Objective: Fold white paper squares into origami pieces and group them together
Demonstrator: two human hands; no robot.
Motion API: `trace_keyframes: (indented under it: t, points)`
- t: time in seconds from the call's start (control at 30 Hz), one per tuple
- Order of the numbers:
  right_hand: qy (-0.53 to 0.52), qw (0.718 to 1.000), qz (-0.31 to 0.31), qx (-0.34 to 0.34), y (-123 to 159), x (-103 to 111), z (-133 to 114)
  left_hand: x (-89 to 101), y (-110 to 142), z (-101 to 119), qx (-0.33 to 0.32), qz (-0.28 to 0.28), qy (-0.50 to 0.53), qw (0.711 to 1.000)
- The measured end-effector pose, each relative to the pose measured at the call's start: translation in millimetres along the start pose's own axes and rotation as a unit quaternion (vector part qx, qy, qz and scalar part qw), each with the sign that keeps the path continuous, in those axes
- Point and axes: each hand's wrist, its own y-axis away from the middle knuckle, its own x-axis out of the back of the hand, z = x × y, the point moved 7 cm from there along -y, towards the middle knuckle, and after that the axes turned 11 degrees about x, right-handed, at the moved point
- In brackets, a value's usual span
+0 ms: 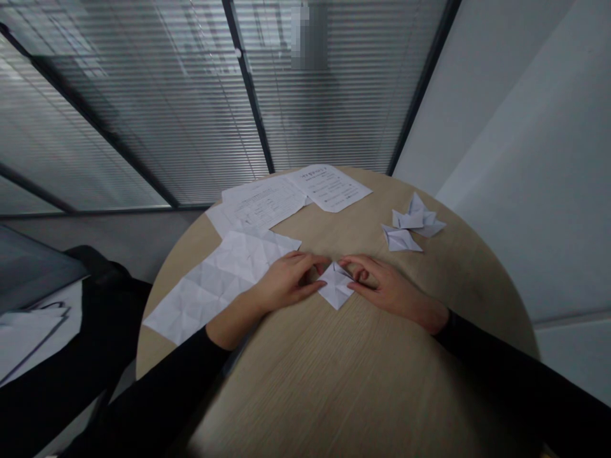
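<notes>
A small folded white paper piece (337, 287) lies on the round wooden table (305, 375), between my hands. My left hand (286, 280) pinches its left side between thumb and fingertips. My right hand (386, 291) grips its upper right part with thumb and forefinger. Part of the fold is hidden by my fingers. To the left, a large creased white paper sheet (214, 286) lies flat, its edge close to my left wrist. Two folded paper figures (411, 219) stand to the right, out of reach of my fingertips.
Printed instruction sheets (305, 194) lie at the table's far edge. A glass wall with blinds (157, 108) stands behind the table, and a white wall (506, 140) stands to the right. Dark objects and white papers (33, 337) sit beyond the table's left edge.
</notes>
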Motion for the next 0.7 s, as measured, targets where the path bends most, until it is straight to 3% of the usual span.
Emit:
trace_keyframes:
  t: [0.4,0.53,0.7]
  points:
    - [-0.023,1.0,0.013,-0.007,1.1,1.6,2.1,0.1,-1.7,0.9,-0.005,0.004,0.003,1.0]
    - [0.043,0.995,0.062,0.061,-2.4,14.6,-13.8,8.4,-1.7,12.3,-0.06,0.052,-0.025,0.997]
    - [0.125,0.963,0.123,0.205,-5.1,31.3,-48.2,24.1,4.6,27.0,-0.141,0.136,-0.064,0.979]
